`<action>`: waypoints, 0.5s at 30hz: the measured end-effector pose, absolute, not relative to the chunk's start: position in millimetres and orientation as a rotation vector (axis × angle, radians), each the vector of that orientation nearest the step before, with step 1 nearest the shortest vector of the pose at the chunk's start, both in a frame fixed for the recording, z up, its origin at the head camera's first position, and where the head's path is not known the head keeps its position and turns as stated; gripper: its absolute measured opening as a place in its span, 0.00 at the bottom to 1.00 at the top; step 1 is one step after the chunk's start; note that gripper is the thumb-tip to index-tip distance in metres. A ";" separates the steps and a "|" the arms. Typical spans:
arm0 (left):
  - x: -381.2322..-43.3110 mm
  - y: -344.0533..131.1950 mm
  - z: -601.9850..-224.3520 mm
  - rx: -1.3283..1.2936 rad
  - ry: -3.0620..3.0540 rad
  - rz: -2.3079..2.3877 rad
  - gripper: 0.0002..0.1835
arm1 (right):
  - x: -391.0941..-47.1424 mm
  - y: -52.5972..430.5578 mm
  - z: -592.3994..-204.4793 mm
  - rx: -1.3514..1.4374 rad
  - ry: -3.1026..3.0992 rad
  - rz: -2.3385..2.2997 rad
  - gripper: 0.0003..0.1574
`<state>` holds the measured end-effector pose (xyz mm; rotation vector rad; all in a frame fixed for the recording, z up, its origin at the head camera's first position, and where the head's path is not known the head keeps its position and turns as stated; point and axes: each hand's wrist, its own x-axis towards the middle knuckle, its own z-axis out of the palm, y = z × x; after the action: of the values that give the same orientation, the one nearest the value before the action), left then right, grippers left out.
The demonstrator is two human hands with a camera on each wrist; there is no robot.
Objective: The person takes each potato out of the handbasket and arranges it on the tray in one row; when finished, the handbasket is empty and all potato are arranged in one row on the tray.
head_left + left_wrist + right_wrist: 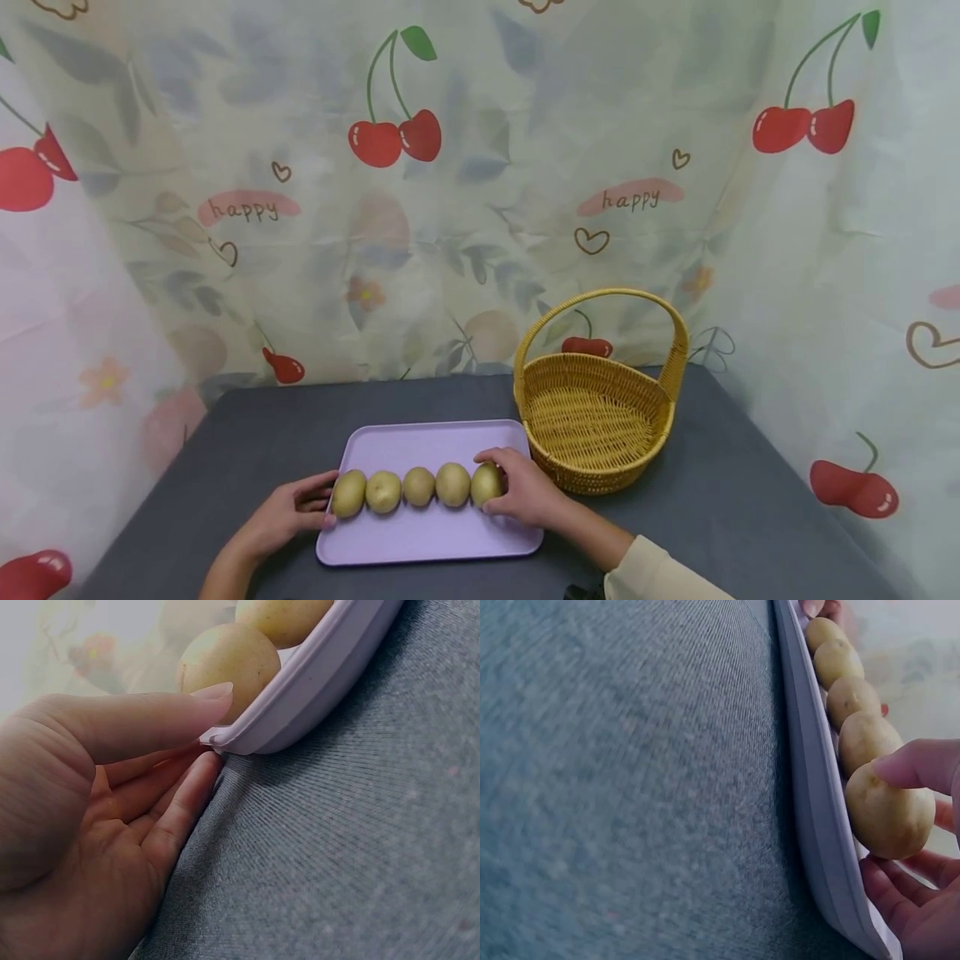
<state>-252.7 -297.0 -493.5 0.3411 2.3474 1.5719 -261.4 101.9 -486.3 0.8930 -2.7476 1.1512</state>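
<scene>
Five potatoes is more than I count here, so several potatoes (418,486) lie in a row across a pale purple tray (427,542). At the right end of the row, my right hand (525,492) grips the last potato (889,814), thumb on its near side and fingers round its far side. My left hand (288,510) is at the tray's left edge, beside the leftmost potato (348,493). In the left wrist view its straight thumb (150,720) reaches over the rim and overlaps that potato, while the other fingers lie low by the tray's edge, partly hidden.
A yellow wicker basket (600,475) with a tall handle stands behind and right of the tray, close to its corner. Dark grey cloth (277,433) covers the table. Curtains (480,208) printed with cherries hang at the back and both sides.
</scene>
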 end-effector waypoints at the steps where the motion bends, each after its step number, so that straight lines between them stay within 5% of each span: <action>1: -252.3 -297.3 -493.6 0.339 2.346 1.573 0.42 | -261.4 101.8 -486.3 0.888 -2.754 1.161 0.39; 15: -254.0 -296.6 -493.9 0.353 2.371 1.579 0.41 | -263.7 105.4 -483.9 0.890 -2.802 1.202 0.41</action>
<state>-254.0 -296.6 -493.9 0.3527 2.3711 1.5787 -263.7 105.4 -483.9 0.8900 -2.8017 1.2024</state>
